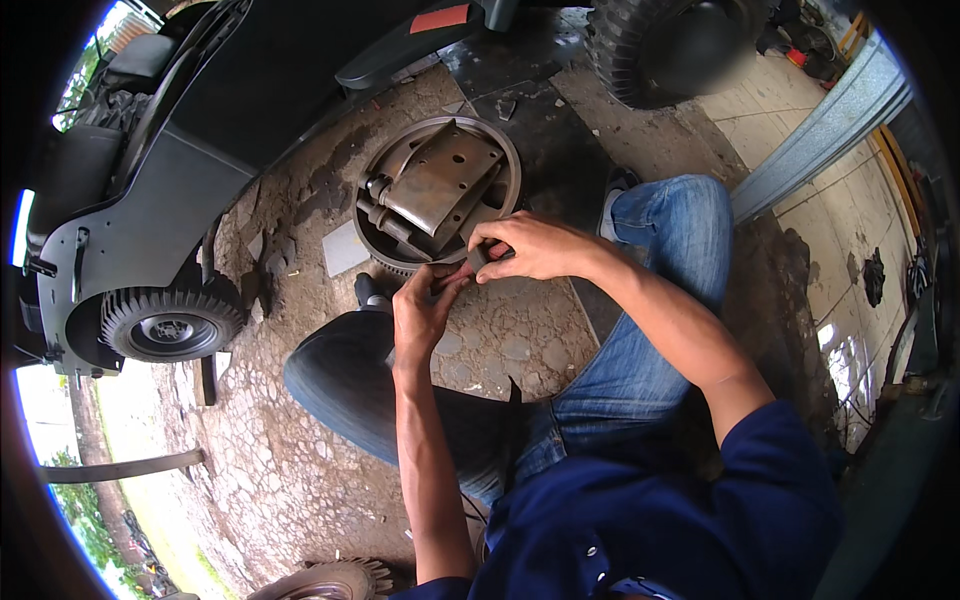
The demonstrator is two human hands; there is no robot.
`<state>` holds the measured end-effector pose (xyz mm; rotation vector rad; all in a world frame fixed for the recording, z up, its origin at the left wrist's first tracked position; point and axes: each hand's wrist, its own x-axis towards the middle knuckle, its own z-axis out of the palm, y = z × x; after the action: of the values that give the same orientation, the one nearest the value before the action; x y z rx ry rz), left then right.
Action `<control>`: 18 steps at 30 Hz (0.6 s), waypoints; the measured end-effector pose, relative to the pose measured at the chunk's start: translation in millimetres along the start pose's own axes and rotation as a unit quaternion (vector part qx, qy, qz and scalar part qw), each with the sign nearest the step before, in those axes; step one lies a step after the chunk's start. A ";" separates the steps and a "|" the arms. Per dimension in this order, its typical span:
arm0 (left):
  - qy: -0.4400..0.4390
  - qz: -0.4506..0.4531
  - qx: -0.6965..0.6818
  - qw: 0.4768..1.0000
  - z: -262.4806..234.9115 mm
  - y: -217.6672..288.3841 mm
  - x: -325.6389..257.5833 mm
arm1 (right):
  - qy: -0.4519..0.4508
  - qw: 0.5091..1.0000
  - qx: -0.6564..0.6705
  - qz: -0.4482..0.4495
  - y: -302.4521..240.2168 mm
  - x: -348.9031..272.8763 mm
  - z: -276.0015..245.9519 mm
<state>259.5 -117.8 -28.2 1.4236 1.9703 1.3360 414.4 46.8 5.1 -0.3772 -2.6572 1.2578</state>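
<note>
A round metal ring with a toothed edge (pixel 512 165) lies on the ground before me. Inside it rests a worn metal plate (pixel 440 185) with several holes and a cylindrical piece along its side. At the ring's near edge, my right hand (pixel 535 248) pinches a small dark blocky piece (pixel 478 260) between thumb and fingers. My left hand (pixel 425 305) is closed just beside it, its fingertips meeting the piece's near side. What the left fingers grip is partly hidden; a reddish bit shows between the two hands.
My jeans-clad legs (pixel 650 330) are spread around the work. A dark green vehicle (pixel 210 120) with a tyre (pixel 172 322) stands at the left. Another large tyre (pixel 625 60) is at the top. A grey metal post (pixel 825 130) rises at the right. A pale flat tile (pixel 345 248) lies beside the ring.
</note>
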 end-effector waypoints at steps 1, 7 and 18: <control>0.016 0.000 0.012 1.000 -2.1 -1.2 1.5 | 0.017 1.000 -0.022 -0.005 0.4 -0.2 -1.6; 0.050 -0.055 0.019 0.997 -23.2 -16.1 -3.8 | 0.157 0.986 0.025 0.043 8.3 -7.4 -46.6; -0.044 -0.079 -0.161 0.983 2.2 -1.1 0.0 | 0.014 0.992 -0.009 -0.127 -6.2 -3.6 -16.1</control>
<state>260.5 -116.8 -30.2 1.1307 1.6807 1.4153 421.2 53.7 19.8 -0.0550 -2.5939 1.1437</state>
